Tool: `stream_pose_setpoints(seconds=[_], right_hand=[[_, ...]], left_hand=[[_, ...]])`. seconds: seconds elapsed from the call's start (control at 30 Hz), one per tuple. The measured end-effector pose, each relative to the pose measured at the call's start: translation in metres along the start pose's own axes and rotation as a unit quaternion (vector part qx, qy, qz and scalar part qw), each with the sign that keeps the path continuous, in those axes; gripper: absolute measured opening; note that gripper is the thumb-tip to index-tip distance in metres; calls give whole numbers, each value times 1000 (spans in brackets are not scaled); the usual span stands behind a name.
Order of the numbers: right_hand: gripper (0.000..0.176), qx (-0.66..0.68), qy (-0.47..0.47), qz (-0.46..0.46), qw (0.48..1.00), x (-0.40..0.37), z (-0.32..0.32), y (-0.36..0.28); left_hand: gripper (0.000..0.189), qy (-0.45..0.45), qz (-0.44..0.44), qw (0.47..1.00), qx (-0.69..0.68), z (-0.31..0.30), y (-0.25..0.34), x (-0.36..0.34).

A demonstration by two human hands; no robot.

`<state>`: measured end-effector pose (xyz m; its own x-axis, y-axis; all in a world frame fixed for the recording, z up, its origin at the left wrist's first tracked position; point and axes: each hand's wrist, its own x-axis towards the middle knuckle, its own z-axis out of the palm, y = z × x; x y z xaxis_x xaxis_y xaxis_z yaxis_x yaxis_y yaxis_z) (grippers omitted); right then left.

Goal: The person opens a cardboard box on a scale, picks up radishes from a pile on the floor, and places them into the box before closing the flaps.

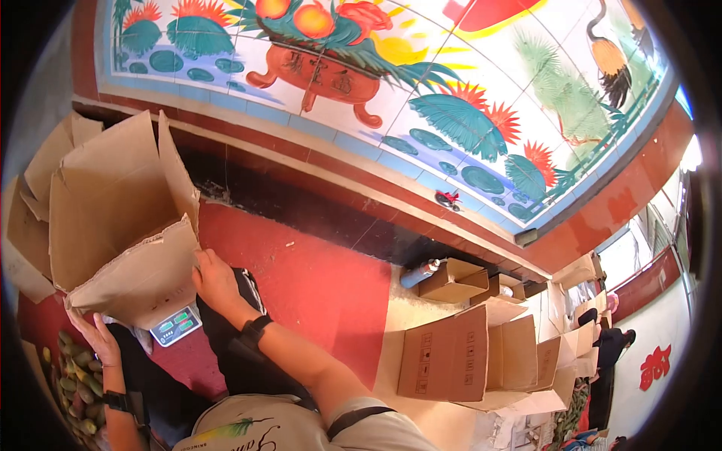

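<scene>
A tall open cardboard box [120, 188] stands in front of me with its flaps up, and the part of its inside that shows is bare. My right hand [216, 282] grips the right side of the box, fingers closed against the cardboard. At the near left lower corner, my left hand [96, 338] holds the box with its fingers laid along the edge; the fingertips are partly hidden. Below the near wall, a digital scale [177, 326] shows lit displays between my legs. The contact between box and scale is hidden.
Oblong green produce [79, 383] is heaped at the lower left. Another cardboard box [26, 248] stands behind mine. Several open cartons [444, 357] line the right side, near a blue bottle [420, 273]. A person [613, 346] is far right. A painted tile wall [338, 131] rises ahead.
</scene>
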<state>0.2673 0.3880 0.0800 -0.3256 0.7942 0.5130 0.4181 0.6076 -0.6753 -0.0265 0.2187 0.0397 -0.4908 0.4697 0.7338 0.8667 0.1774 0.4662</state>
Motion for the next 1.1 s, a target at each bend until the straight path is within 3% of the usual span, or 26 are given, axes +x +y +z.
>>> stream_pose_setpoints(seconds=[0.33, 0.47, 0.53, 0.63, 1.1], right_hand=[[30, -9, 16, -20, 1000, -3, 1, 1], [26, -14, 12, -13, 1000, -3, 1, -1], [21, 16, 57, -27, 998, -2, 1, -2], [15, 30, 54, -19, 998, 2, -2, -5], [17, 17, 6, -61, 998, 0, -5, -7]], left_hand=[[61, -4, -3, 998, -60, -1, 18, 6], [61, 6, 19, 999, -27, -8, 37, 13], [62, 40, 13, 999, -19, -9, 36, 11], [63, -8, 13, 1000, 16, -8, 22, 6], [64, 8, 7, 1000, -25, -6, 33, 8]])
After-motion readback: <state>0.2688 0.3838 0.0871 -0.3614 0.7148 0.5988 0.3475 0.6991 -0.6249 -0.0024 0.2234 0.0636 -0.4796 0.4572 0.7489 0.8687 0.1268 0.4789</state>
